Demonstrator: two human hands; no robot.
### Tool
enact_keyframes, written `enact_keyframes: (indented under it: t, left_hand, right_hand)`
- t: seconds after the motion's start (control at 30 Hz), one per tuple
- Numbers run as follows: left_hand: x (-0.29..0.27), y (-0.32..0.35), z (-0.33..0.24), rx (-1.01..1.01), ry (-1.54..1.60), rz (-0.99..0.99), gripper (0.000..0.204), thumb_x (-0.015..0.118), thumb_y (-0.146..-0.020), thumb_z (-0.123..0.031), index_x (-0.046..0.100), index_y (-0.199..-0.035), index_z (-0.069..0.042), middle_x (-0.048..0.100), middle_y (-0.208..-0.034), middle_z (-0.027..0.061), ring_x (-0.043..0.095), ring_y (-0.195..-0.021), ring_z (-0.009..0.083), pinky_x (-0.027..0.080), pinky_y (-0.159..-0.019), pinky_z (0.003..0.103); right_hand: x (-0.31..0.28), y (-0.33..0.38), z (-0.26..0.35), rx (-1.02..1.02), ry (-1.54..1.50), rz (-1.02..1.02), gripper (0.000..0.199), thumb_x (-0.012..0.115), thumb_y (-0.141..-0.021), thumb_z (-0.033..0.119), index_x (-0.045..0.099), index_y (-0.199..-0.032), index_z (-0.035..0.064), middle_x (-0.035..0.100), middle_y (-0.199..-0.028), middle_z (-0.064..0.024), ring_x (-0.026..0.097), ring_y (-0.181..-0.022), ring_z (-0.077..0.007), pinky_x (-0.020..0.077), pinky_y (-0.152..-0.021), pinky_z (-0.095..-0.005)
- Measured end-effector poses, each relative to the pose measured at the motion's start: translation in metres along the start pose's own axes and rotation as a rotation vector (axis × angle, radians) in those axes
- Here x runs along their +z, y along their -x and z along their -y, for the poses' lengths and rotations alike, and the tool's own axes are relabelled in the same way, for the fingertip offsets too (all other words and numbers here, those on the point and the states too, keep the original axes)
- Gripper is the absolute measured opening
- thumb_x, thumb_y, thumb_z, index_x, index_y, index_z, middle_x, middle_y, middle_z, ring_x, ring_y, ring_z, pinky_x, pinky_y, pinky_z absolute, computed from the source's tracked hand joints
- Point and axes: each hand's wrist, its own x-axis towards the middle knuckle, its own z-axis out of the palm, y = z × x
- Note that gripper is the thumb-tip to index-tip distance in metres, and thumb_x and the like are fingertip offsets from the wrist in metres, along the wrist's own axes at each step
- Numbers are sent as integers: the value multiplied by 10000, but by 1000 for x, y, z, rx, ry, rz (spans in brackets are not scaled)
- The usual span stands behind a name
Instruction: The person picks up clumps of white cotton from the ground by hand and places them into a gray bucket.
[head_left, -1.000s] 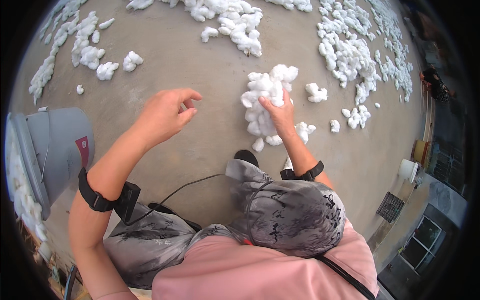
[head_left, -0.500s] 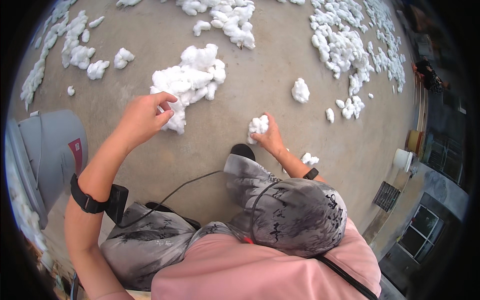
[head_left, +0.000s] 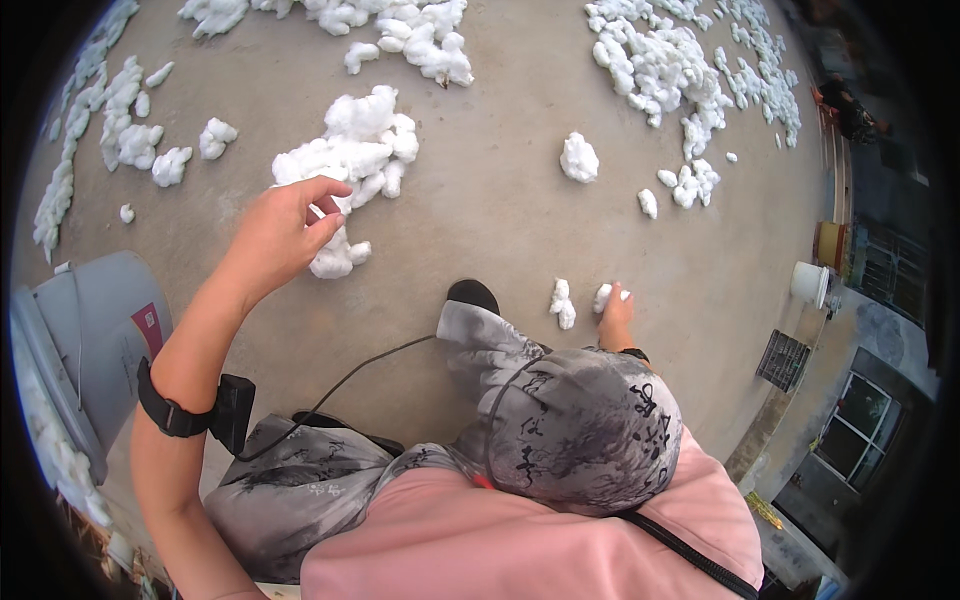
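Observation:
Over the near end of a pile of white fluffy cotton (head_left: 345,155), my left hand (head_left: 285,235) hovers with its fingers curved and a gap between thumb and forefinger; nothing shows in it. Farther right, past my raised knee, my right hand (head_left: 617,322) is down at the floor, fingers closed on a small cotton clump (head_left: 604,296), partly covered by them. Just left of that hand lies another cotton clump (head_left: 562,304). A rounder clump (head_left: 579,158) rests farther out on the floor.
A grey bucket (head_left: 110,330) stands at the left beside my forearm. More cotton (head_left: 660,70) lies spread over the concrete floor (head_left: 500,210) ahead. My shoe (head_left: 472,294) is in the middle. A thin cable (head_left: 370,365) crosses my legs. A white bucket (head_left: 808,284) stands at the right by a wall.
My right hand has moved right, from the clump it held near my shoe to another one. A clump now lies at the pile's near end below my left hand, which stays nearly still.

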Motion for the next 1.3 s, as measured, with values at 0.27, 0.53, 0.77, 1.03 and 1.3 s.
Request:
enact_keyframes:
  t: [0.27,0.53,0.77,1.03,1.3]
  left_hand:
    - [3,0,-13,65,-69,9,275,650,-886,-92,649,-1156,-40,674,-897,73,640,-764,180,505,-691,332]
    - [9,0,-2,80,-136,10,276,654,-872,-81,650,-1144,-35,683,-897,81,645,-745,191,509,-691,346]
    - [4,-3,12,53,-90,33,284,651,-872,-89,649,-1150,-32,688,-905,90,657,-754,206,516,-693,350]
    - [2,-5,6,60,-118,30,283,649,-877,-96,644,-1152,-31,696,-918,100,662,-779,210,514,-704,348]
    - [-14,8,27,-50,-51,-10,289,650,-880,-100,638,-1159,-25,680,-909,90,641,-772,190,509,-705,339]
  right_hand:
    - [33,159,51,-650,340,103,655,786,-784,345,546,-1335,85,397,-1433,-209,399,-1314,-343,352,-1079,-452]
    - [44,189,176,-58,-417,1136,678,737,-853,236,445,-1444,80,534,-1346,-156,505,-1261,-335,451,-995,-420]
    - [-5,101,99,102,226,391,841,776,-807,439,375,-1435,51,507,-1329,-213,555,-1153,-297,510,-888,-512]
    - [72,148,85,-594,267,763,591,799,-818,253,491,-1247,-13,556,-1078,-125,631,-865,-215,602,-706,-354]
    - [67,122,192,-823,136,182,665,808,-774,180,516,-1343,-1,507,-1355,-172,444,-1320,-273,373,-1103,-387]
